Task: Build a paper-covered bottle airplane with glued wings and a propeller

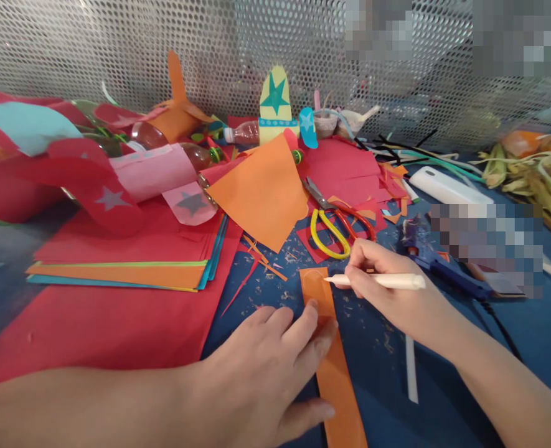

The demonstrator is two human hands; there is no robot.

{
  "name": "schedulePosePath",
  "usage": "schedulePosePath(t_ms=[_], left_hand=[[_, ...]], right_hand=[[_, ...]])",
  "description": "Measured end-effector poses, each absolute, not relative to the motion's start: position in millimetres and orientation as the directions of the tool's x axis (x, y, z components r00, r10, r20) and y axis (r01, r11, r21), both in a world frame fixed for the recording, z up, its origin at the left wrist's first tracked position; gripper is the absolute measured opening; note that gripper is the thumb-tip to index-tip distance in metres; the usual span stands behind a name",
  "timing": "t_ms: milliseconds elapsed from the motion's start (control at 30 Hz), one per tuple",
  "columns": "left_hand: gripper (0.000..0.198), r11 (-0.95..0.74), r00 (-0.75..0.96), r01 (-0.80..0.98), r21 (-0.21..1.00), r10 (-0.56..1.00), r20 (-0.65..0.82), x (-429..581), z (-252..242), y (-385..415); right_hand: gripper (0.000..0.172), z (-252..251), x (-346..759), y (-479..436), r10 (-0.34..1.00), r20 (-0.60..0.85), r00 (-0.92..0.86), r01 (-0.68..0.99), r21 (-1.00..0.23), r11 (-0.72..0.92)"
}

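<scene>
A long orange paper strip [343, 392] lies on the blue table in front of me. My left hand [279, 354] rests over it with fingers stretched out, the fingertips pressing on the paper. In my right hand [382, 274] is a white pen [399, 282], gripped between thumb and fingers. Its tip touches or hovers at the right edge of the strip's far end. A faint curved line shows on that end. Just beyond the strip lie scissors [329, 233] with one yellow and one red handle loop.
Stacked coloured paper [121, 274] lies at left, beside red paper-decorated bottles. A loose orange sheet [266, 193] is beyond my left hand. At right are a blue glue gun [447, 270], a white case-like object [450, 186] and dry husks [536, 174]. Perforated metal [139, 50] stands behind.
</scene>
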State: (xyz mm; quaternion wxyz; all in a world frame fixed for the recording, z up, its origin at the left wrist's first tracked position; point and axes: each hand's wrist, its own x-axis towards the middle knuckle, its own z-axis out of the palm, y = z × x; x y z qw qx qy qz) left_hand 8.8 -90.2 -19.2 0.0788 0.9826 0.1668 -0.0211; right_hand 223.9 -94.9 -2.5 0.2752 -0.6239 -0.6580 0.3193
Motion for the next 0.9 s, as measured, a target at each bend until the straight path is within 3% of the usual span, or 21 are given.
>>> schedulePosePath(t_ms=[233,533,733,900], left_hand=[[0.061,-0.928,0.942,0.336,0.162,0.329,-0.073,9.7,-19.0,-89.0],[0.056,-0.92,0.936,0.337,0.2,0.35,0.031,6.9,-20.5,-89.7],[0.052,-0.913,0.91,0.338,0.227,0.379,0.168,3.5,-25.5,-90.2],[0.058,-0.902,0.893,0.348,0.255,0.402,0.202,-0.4,-28.2,-90.2]], right_hand=[[0.021,1.0,223.0,-95.0,0.998,-0.03,-0.06,0.652,-0.758,0.017],[0.021,3.1,222.2,-95.4,0.998,-0.018,-0.06,0.655,-0.755,0.026],[0.026,1.5,226.1,-94.6,0.974,0.072,0.215,0.338,-0.941,-0.006],[0.03,-2.1,231.0,-92.2,0.952,0.138,0.275,0.236,-0.969,0.073]])
